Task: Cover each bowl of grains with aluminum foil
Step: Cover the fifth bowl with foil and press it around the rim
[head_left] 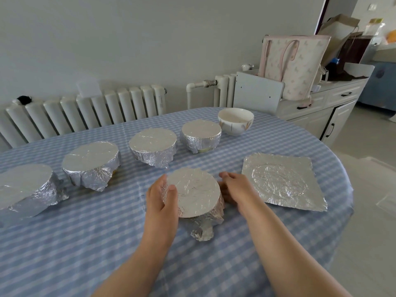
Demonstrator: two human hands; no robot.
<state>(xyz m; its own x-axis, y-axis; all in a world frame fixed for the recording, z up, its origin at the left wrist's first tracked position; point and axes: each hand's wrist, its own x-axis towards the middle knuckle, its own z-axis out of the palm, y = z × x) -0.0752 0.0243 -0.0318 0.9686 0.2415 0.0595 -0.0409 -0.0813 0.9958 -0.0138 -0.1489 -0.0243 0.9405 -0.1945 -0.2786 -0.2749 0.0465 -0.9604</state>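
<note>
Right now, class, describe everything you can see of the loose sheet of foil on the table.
The loose foil sheet is silver, roughly square and crinkled, with ragged edges and a round bowl-rim impression near its middle. It lies flat on the blue checked tablecloth, just beyond the right hand, covering nothing. No hand holds it. The uncovered white bowl stands farther back.

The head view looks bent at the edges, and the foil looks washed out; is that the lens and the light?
Head view: wide-angle lens bows the radiator and table edge; soft daylight, faint shadows; foil tops like the held bowl glare nearly white; focus is sharp throughout.
</note>
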